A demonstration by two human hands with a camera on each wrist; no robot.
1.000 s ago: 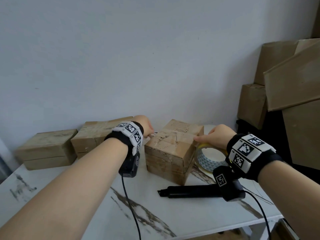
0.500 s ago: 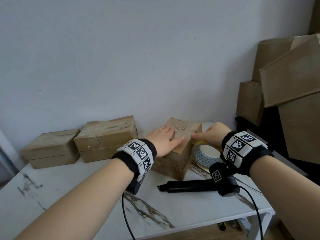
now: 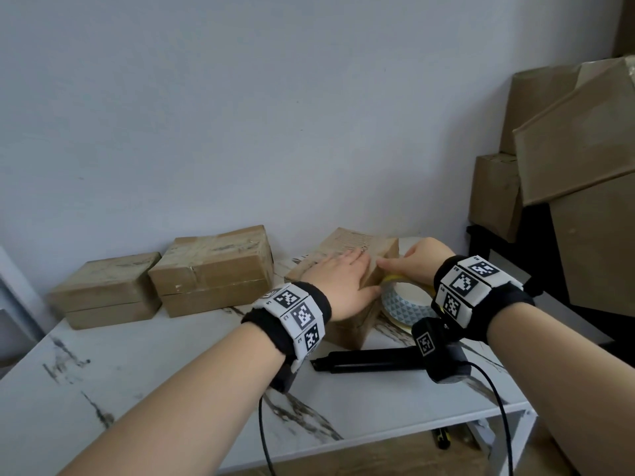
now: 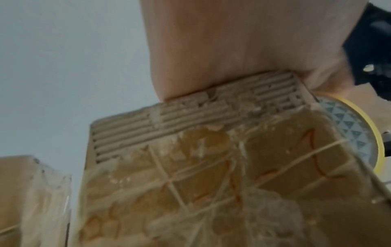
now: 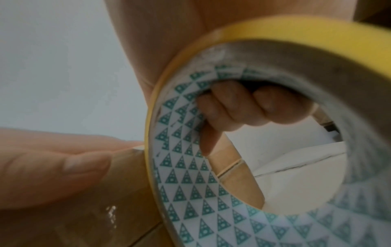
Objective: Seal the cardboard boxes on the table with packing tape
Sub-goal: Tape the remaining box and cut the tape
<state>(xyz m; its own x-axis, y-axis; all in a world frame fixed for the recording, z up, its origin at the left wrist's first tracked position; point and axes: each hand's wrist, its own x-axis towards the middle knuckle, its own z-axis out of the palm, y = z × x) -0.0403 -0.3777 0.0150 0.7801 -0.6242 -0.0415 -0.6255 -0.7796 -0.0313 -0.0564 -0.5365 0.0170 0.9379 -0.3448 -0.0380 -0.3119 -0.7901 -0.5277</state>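
A worn cardboard box stands mid-table, its top crossed with old tape. My left hand lies flat on the top with straight fingers, and its thumb rests against the box's right side. My right hand is at the box's right top edge and grips the packing tape roll. In the right wrist view its fingers curl through the roll's triangle-patterned core. The yellow roll sits tight against the box's right side.
Two closed cardboard boxes stand by the wall at left. A black rod-shaped tool lies in front of the box. Large cartons are stacked to the right of the white marble table.
My left hand has moved from the box's far left corner to lie flat on its top. My right hand has stayed at the right edge with the roll.
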